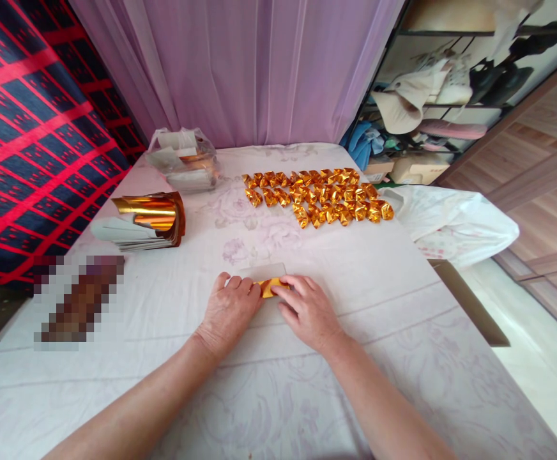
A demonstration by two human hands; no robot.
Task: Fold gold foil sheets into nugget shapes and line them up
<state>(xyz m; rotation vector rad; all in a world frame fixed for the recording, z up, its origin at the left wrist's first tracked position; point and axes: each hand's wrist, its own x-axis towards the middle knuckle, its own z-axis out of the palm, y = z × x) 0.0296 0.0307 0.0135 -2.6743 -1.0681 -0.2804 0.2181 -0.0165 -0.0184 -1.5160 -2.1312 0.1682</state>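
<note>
Gold strip [267, 289] is mid-tbl, flat on the flowered cloth [259, 396], betw both hands; a pale sheet [274, 269] shows just past it at 12 o'clock. L hand [233, 306] is on strip's 9 o'clock end: fingers curled, close tog.; can't tell if they pinch. R hand [310, 310] is at the 3 o'clock end: fingers slightly apart, thumb clear of index, tips on strip.

From the hands: stack of gold paper [156, 222] at 10; clear bag [195, 177] w/ more paper approx 11; folded gold pieces [324, 194], 3 rows, at 1; white bag [470, 220] approx 2; purple curtain [259, 70] at 12. Blurred patch [84, 297] at 9, can't ID.
</note>
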